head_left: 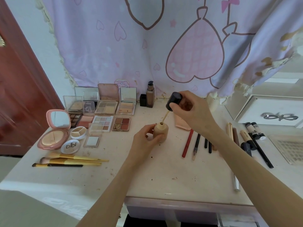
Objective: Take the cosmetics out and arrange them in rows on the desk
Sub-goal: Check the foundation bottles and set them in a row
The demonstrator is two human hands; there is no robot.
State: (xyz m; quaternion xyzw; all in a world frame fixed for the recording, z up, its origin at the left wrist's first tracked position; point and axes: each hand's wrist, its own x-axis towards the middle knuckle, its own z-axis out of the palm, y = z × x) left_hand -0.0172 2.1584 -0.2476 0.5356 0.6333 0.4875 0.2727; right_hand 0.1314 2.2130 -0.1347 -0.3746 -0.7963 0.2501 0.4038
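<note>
Fingers of left hand curled round small beige rounded foundation bottle, upright on white desk at centre. Right hand pinching glossy black dropper cap, wand tip just above open neck. Risk: dripping foundation onto desk; tipping bottle if wand strikes rim off-centre. Open palettes rowed at left.

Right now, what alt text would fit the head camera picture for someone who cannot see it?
A person's left hand holds a small beige bottle upright on a desk, while the right hand lifts its black cap with a dropper stem above the opening. Open palettes lie in rows at left, pencils at right.
</note>
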